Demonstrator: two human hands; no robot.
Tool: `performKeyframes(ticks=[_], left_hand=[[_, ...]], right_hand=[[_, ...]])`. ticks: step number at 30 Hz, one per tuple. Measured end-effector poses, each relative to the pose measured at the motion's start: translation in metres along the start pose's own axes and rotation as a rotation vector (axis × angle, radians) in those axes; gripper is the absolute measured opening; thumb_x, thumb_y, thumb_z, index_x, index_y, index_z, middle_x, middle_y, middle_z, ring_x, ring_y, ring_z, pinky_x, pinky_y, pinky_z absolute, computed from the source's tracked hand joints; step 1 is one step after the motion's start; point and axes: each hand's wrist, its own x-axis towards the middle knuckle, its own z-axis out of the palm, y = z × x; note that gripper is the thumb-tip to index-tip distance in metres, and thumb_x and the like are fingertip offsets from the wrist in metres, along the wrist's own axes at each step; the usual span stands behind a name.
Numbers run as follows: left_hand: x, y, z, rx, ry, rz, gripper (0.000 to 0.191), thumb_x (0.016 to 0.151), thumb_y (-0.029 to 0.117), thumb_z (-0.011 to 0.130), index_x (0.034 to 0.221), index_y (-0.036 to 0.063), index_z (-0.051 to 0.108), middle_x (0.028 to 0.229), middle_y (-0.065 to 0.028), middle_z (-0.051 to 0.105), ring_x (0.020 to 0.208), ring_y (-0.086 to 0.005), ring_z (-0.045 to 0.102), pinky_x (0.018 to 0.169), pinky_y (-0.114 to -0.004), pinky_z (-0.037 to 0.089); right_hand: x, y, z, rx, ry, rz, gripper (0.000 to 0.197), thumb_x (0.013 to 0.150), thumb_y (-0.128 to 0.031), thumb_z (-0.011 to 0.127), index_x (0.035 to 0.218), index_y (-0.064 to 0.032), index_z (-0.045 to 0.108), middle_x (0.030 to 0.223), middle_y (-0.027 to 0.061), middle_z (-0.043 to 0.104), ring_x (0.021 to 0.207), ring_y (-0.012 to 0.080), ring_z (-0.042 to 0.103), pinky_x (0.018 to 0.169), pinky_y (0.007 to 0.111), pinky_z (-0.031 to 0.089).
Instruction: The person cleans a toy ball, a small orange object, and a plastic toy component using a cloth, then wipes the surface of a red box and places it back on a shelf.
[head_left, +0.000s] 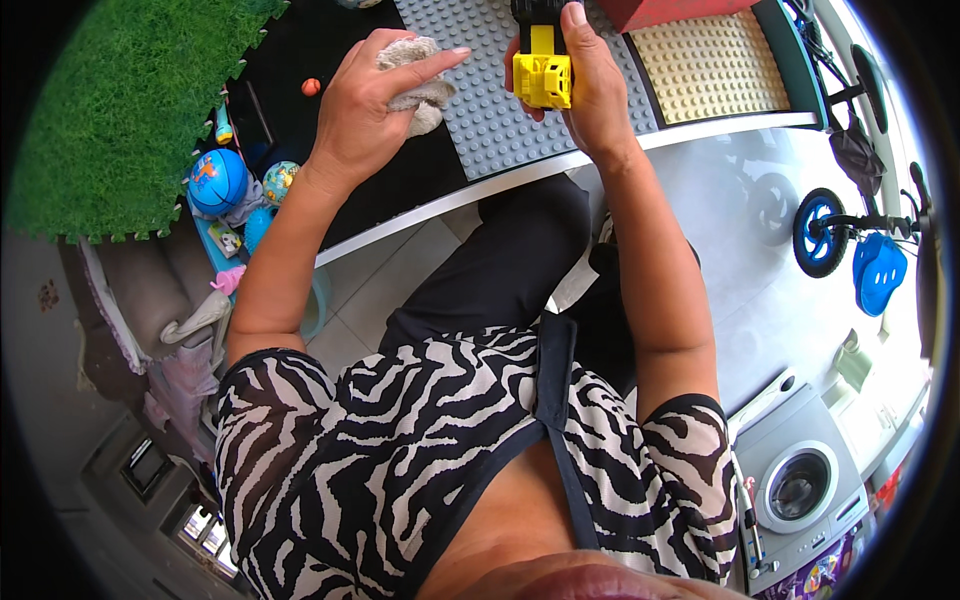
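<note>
A crumpled grey-beige cloth (420, 94) is bunched in my left hand (365, 105), whose index finger points out to the right. My right hand (600, 90) grips a yellow toy truck (541, 79) with black parts at its upper end, thumb along one side and fingertips showing at the other. Both hands are above a low table with a black surface (390, 184) and a grey studded building-brick baseplate (495, 142). The truck's top end is cut off by the picture's upper edge.
A small orange ball (310, 87) lies on the black surface. Left of it are a blue toy basketball (217, 181), a patterned ball (280, 182) and green artificial turf (127, 112). At right are a beige studded plate (709, 64), a red box (667, 9) and a balance bike (821, 232).
</note>
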Motion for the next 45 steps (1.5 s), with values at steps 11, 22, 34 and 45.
performKeyframes(ticks=[11,22,34,45], left_hand=[[0.018,0.036,0.007,-0.120,0.280,0.046,0.047,0.064,-0.009,0.078,0.107,0.0085,0.071,0.107,-0.0108,0.066,0.099,-0.0259,0.067,0.086,-0.032,0.054],[0.031,0.043,0.015,0.064,0.176,0.172,0.040,0.065,0.002,0.080,0.102,0.0162,0.077,0.108,-0.0088,0.067,0.096,-0.0269,0.065,0.081,-0.035,0.055],[-0.001,0.015,-0.009,0.407,0.131,0.279,0.029,0.070,0.011,0.080,0.098,0.0194,0.078,0.104,0.0006,0.067,0.091,-0.0195,0.065,0.073,-0.031,0.055],[-0.004,0.046,0.029,-0.251,0.236,-0.098,0.034,0.088,0.027,0.073,0.115,0.0067,0.072,0.112,-0.0125,0.064,0.094,-0.0267,0.067,0.081,-0.030,0.055]], right_hand=[[0.003,0.019,0.008,-0.044,-0.058,0.082,0.073,0.103,-0.061,0.027,0.077,-0.0039,0.064,0.061,0.0066,0.059,0.048,0.0124,0.055,0.043,0.025,0.042],[0.002,0.020,0.005,-0.243,0.089,-0.021,0.066,0.105,-0.050,0.037,0.079,0.0031,0.065,0.072,0.0078,0.063,0.066,0.0145,0.054,0.062,0.032,0.044],[0.000,0.024,0.011,-0.161,0.025,-0.004,0.071,0.104,-0.061,0.033,0.091,0.0003,0.068,0.075,0.0048,0.063,0.067,0.0103,0.055,0.061,0.027,0.045],[0.008,0.033,0.005,0.124,-0.005,0.029,0.054,0.103,-0.051,0.048,0.100,-0.0007,0.066,0.094,0.0051,0.066,0.082,0.0103,0.060,0.076,0.027,0.049]])
